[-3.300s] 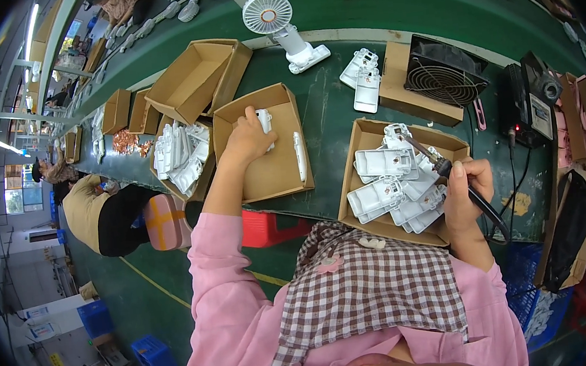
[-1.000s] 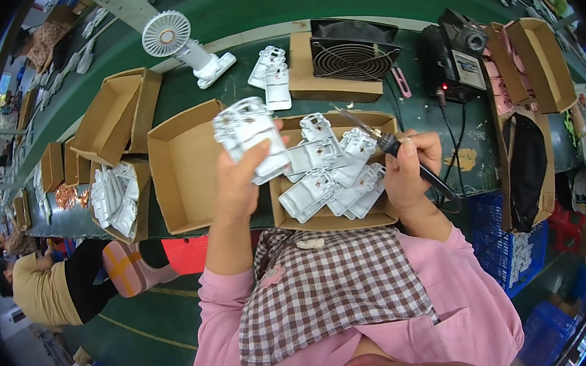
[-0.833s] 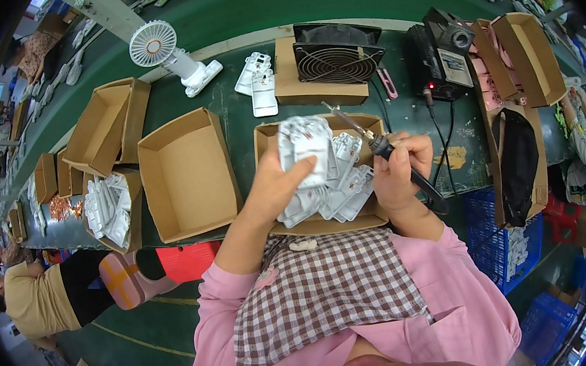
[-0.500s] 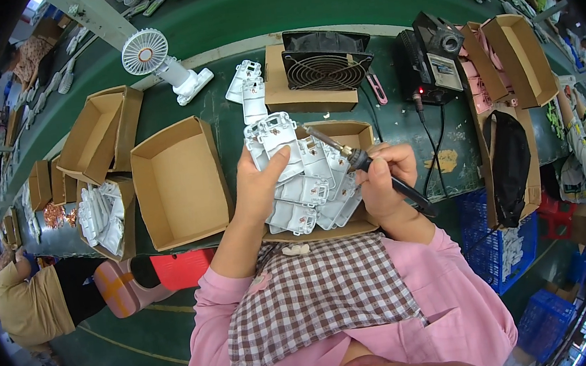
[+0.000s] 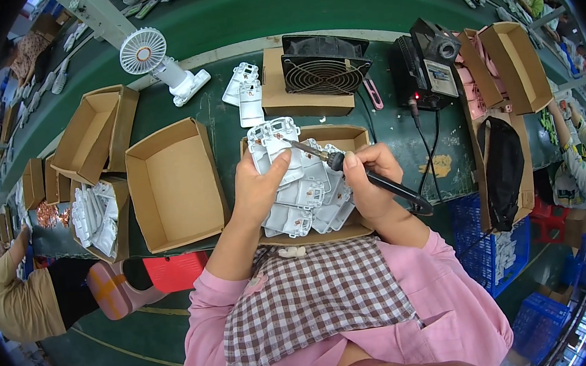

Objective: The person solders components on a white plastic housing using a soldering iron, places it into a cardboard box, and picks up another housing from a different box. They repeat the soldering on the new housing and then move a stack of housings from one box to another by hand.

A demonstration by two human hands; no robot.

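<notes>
My left hand (image 5: 259, 185) is closed on a white plastic housing (image 5: 271, 141), its thumb pressed across the part, above a cardboard box (image 5: 355, 133) filled with similar white housings (image 5: 299, 195). Small copper-coloured metal pieces show on the held housing. My right hand (image 5: 376, 178) grips a soldering iron (image 5: 392, 186) by its black handle. The iron's metal tip points left and reaches the held housing near those pieces; whether it touches cannot be made out. A black cable trails from the handle toward the soldering station (image 5: 433, 74).
A black box fan (image 5: 325, 74) on cardboard stands behind, with more white housings (image 5: 251, 102) beside it. An open cardboard box (image 5: 177, 187) and a white handheld fan (image 5: 161, 61) are at left. A long black bag (image 5: 504, 173) lies at right. Other people sit nearby.
My right hand has moved left and slightly down, bringing the soldering iron's tip onto or close to the held housing. My left hand keeps its hold. The whole view has shifted slightly.
</notes>
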